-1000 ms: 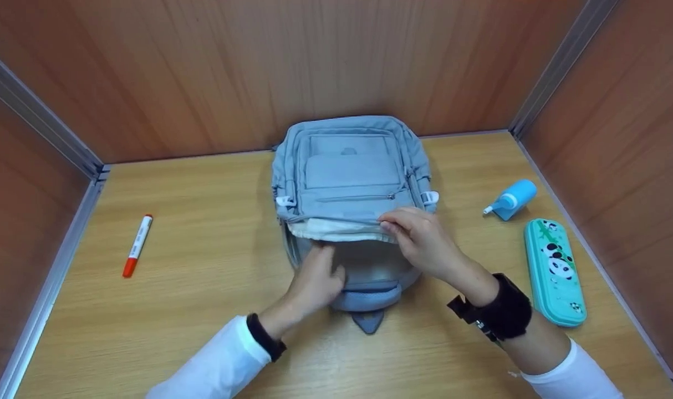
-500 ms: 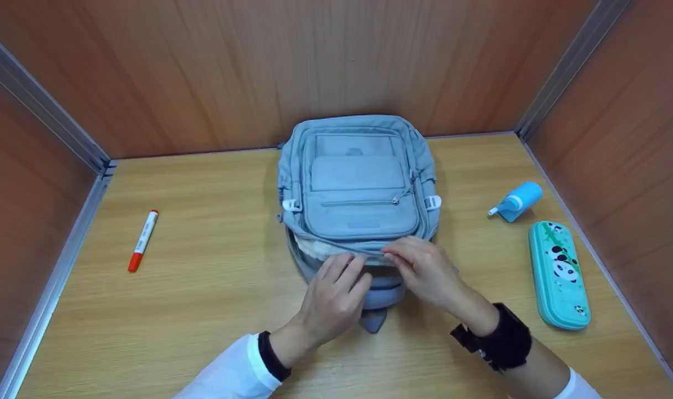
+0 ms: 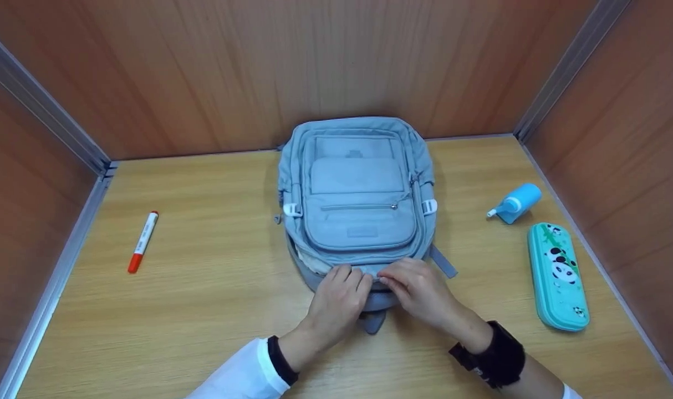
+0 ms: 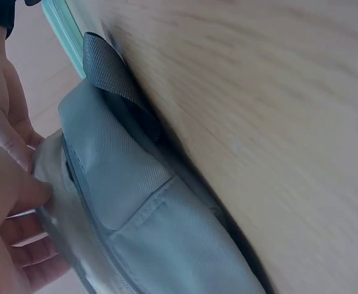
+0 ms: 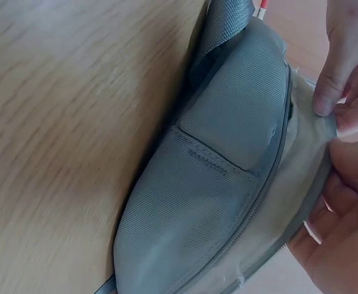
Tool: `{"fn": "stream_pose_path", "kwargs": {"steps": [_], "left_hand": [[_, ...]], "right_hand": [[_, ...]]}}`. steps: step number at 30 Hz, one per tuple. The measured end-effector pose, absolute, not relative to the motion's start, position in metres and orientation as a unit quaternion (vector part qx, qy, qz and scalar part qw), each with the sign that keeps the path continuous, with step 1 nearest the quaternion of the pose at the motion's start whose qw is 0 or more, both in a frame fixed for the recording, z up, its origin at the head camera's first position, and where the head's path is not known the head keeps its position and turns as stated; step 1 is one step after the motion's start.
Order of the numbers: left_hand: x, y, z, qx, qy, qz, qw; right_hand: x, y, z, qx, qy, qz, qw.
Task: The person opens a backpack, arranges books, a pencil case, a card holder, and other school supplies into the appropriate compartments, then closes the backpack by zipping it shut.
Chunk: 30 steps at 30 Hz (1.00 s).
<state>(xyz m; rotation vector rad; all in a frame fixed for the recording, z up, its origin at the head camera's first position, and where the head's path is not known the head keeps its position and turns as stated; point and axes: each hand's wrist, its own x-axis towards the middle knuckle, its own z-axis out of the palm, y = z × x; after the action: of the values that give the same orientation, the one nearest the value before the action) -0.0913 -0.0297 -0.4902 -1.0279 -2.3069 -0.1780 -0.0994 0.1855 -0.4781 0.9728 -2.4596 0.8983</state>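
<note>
A grey-blue backpack (image 3: 356,177) lies on the table, its zipped compartment open at the near end. My left hand (image 3: 336,305) pinches the loose zipper edge of the front panel, thumb on one side and fingers behind it, as the left wrist view shows. Close beside it, my right hand (image 3: 422,291) pinches the same edge with thumb and fingertips. Pale lining (image 5: 295,165) shows between this edge and the other zipper track in the right wrist view. The compartment's inside is hidden by the panel.
A white marker with red ends (image 3: 143,242) lies at the left. To the right are a small blue bottle with a white nozzle (image 3: 516,202) and a turquoise panda pencil case (image 3: 558,277). Wooden panels (image 3: 325,66) stand behind and at both sides.
The front panel has come down toward the near end, covering the opening. My left hand has come out from inside the backpack onto the panel's edge, and my right hand has moved nearer with it.
</note>
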Motion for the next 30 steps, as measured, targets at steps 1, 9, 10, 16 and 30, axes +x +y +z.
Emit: {"fn": "stream_pose_path", "kwargs": {"steps": [1, 9, 10, 16, 30], "left_hand": [[-0.091, -0.031, -0.49, -0.388, -0.869, -0.064, 0.301], [-0.089, -0.049, -0.497, -0.397, -0.861, -0.075, 0.307], [-0.089, -0.053, -0.499, -0.399, -0.862, -0.081, 0.303], [-0.089, -0.074, -0.501, -0.396, -0.871, -0.108, 0.27], [-0.101, -0.126, -0.499, -0.383, -0.889, -0.154, 0.198]], "right_hand": [[-0.1, 0.185, -0.479, 0.35, -0.865, 0.316, 0.17], [-0.106, 0.199, -0.479, 0.369, -0.868, 0.298, 0.147], [-0.108, 0.204, -0.48, 0.367, -0.871, 0.29, 0.151], [-0.132, 0.244, -0.483, 0.349, -0.881, 0.269, 0.172], [-0.2, 0.292, -0.477, 0.225, -0.935, 0.254, 0.106]]}}
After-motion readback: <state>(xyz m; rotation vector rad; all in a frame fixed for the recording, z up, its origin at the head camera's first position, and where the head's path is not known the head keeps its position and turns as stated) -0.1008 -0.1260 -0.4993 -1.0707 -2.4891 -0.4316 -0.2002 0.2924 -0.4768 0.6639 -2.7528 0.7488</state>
